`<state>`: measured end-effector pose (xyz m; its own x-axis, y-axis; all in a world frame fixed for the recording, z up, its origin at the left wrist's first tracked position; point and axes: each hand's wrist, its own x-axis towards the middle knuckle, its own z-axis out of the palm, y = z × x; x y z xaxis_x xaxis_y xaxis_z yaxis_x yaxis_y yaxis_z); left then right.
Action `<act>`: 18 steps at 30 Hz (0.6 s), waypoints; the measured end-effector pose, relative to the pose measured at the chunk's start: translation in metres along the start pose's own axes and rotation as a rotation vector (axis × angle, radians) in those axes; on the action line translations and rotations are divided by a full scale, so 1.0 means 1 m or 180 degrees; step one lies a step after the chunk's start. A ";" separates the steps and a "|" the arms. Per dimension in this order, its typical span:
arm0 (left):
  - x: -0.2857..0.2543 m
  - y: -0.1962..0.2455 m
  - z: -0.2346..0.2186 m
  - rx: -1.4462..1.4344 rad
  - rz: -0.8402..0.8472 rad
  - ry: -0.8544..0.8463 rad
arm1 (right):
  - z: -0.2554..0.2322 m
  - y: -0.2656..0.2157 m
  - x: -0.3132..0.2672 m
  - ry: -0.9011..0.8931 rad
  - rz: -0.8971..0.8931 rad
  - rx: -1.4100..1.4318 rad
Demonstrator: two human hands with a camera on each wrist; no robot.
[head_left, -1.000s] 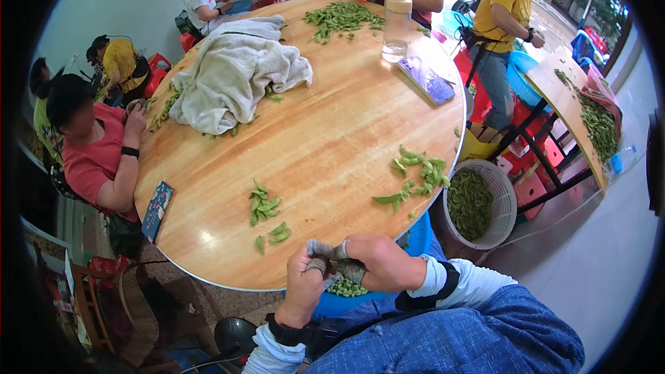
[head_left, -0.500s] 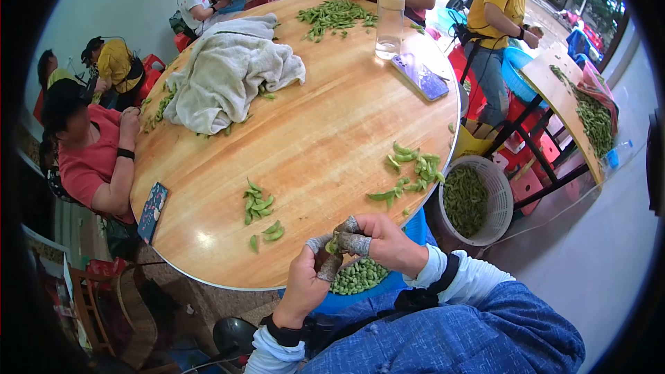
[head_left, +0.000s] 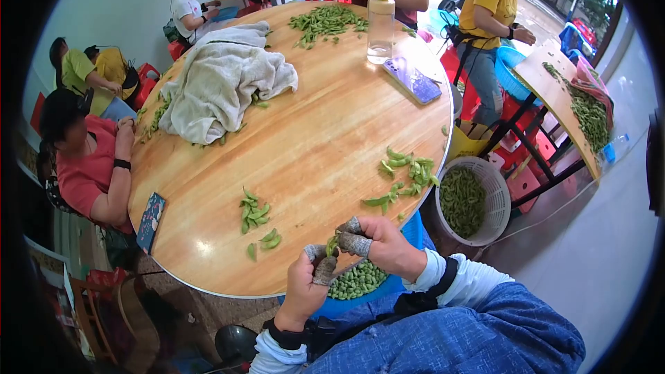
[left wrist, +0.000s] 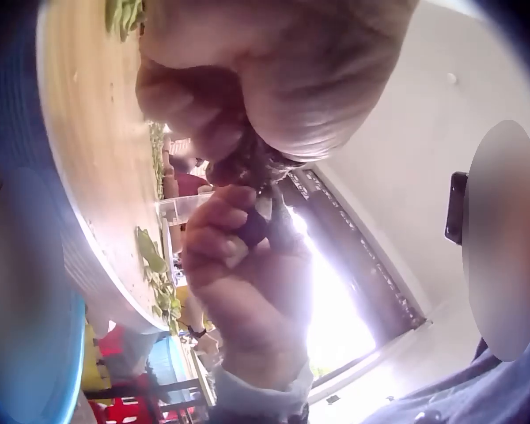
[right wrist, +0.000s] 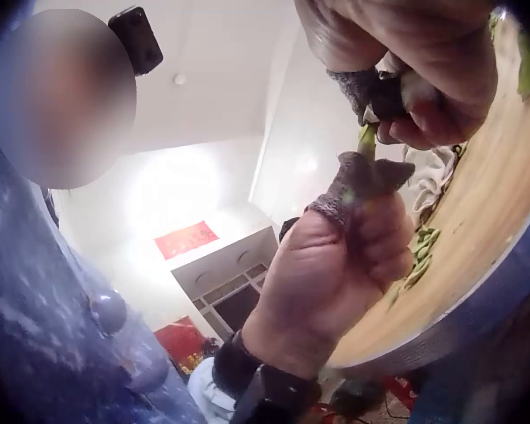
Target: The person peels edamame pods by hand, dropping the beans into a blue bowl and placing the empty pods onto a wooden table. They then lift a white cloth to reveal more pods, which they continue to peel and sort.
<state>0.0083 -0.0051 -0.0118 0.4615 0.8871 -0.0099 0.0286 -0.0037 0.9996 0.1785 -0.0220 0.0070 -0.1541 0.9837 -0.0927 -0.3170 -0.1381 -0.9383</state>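
Over a blue basin [head_left: 414, 230] of shelled green beans [head_left: 357, 282], both hands meet at one green soybean pod [head_left: 332, 244]. My left hand [head_left: 307, 289] pinches the pod between thumb and forefinger, which wear grey finger covers. From the other side my right hand [head_left: 390, 248], with similar covers on thumb and forefinger, grips the pod's upper end. In the right wrist view a short stretch of pod [right wrist: 367, 139] shows between the two sets of fingertips. The left wrist view has the pod hidden behind the fingers.
On the round wooden table [head_left: 312, 166] lie small pod piles [head_left: 254, 211], more pods [head_left: 414, 173], a grey towel [head_left: 225, 79], a bottle [head_left: 380, 28] and a phone [head_left: 413, 81]. A white basket [head_left: 494, 197] of pods stands at the right. Several people sit or stand around.
The hands were close together with the pod hidden; they have since parted slightly, and the pod now shows between the fingertips. More of the beans in the basin is visible.
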 end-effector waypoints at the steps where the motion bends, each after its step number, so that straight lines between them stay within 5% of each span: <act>1: 0.001 0.000 -0.001 0.0208 0.0094 0.0019 | 0.000 -0.001 0.000 -0.0040 0.0056 -0.0003; 9: 0.005 0.017 -0.017 0.1778 0.0625 -0.0277 | 0.004 0.008 -0.002 -0.0496 0.0286 -0.0235; 15: 0.003 0.005 -0.015 0.0713 0.0437 -0.0148 | 0.007 0.000 -0.002 -0.0417 0.0459 0.0254; 18: 0.002 0.010 -0.015 0.1452 0.0562 -0.0062 | 0.003 0.003 -0.003 -0.0415 0.0711 0.0262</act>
<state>-0.0036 0.0034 -0.0014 0.5106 0.8459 0.1539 0.3320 -0.3591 0.8722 0.1750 -0.0259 0.0056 -0.3464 0.9054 -0.2456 -0.3360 -0.3641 -0.8686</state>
